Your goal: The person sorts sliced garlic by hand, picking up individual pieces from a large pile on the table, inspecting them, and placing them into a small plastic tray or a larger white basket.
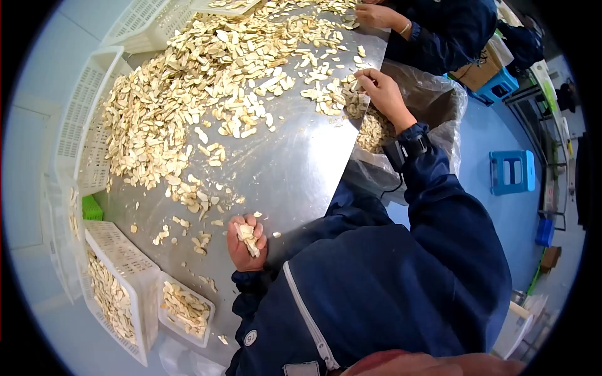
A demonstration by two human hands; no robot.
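My left hand (236, 254) is palm up at the steel table's near edge, fingers curled round a few pale dried slices (249, 239). My right hand (387, 97) is over the table's right edge, fingers bent together; whether a slice is between the fingertips is hidden. Just below its fingers lies a small group of slices (329, 97) on the table. A large heap of the same slices (219, 56) covers the far and left part of the steel table (288, 169). Beneath my right wrist, more slices (374, 130) lie in a container lined with clear plastic (433, 81).
White perforated crates (119, 250) line the left side, one holding slices. A small white tray of slices (185, 310) stands beside it. A co-worker's hand (379, 17) reaches over the far right edge. A blue stool (511, 172) stands on the floor at right.
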